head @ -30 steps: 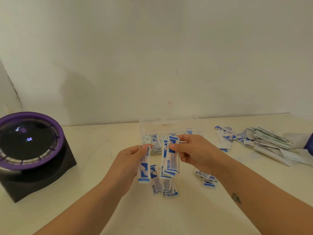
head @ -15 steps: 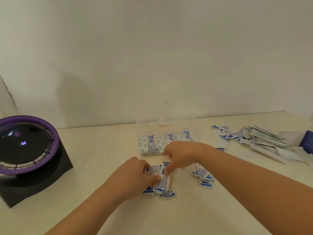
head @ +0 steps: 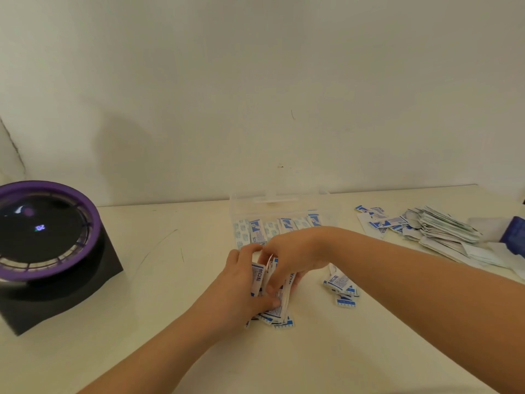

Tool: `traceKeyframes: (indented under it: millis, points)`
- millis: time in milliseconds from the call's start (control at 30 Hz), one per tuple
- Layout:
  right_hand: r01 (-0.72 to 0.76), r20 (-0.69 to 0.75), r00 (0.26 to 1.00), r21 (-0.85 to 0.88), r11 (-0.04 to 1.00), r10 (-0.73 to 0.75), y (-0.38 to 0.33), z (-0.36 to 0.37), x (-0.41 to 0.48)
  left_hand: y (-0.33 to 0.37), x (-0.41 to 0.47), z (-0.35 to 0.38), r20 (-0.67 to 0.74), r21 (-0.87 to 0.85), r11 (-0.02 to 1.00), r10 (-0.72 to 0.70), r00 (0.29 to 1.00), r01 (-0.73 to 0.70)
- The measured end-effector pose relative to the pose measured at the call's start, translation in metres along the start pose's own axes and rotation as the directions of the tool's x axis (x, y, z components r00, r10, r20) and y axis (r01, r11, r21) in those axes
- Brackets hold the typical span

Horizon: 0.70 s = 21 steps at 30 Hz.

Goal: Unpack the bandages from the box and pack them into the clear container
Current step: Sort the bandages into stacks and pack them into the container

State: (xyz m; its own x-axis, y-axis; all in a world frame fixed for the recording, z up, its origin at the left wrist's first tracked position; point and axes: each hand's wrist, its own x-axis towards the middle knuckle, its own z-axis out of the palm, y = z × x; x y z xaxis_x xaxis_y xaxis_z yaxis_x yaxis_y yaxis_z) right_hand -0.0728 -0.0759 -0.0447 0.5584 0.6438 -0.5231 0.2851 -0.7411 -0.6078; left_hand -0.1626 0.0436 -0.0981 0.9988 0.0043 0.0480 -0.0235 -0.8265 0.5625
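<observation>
Head camera: left hand [head: 241, 285] clamps a loose stack of bandages [head: 279, 309] on the table [head: 170, 280], just before the clear container [head: 241, 203]; right hand [head: 292, 251] curls over it, seemingly pinching too, fingertips hidden. Light, slick sleeves, likely to fan: squeeze across long edges.

Hands aren't up in the air anymore: the left hand [head: 241, 288] and right hand [head: 292, 251] drop to the table [head: 170, 280] and now squeeze the bandage pile [head: 282, 319] together, a few strips tipped on edge.
</observation>
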Motion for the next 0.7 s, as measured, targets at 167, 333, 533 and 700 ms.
traceKeyframes:
  millis: [167,333,533,700]
  points:
    - [0.032,-0.060,0.998,0.102,0.994,-0.026,0.011,0.003,-0.007,0.006,-0.004,0.006,-0.032,0.010,0.998,0.059,0.998,-0.059]
    - [0.081,-0.158,0.984,0.011,0.997,-0.078,0.026,0.005,-0.018,0.006,-0.003,0.014,-0.089,-0.066,0.991,0.108,0.990,-0.114]
    - [0.125,-0.240,0.966,0.113,0.986,-0.095,0.036,0.008,-0.018,-0.004,0.007,0.012,-0.217,-0.386,0.922,-0.052,0.975,-0.037]
    - [0.179,-0.378,0.919,0.160,0.971,-0.108,0.044,0.007,-0.018,-0.006,0.011,0.000,-0.376,-0.421,0.901,-0.066,0.924,-0.107]
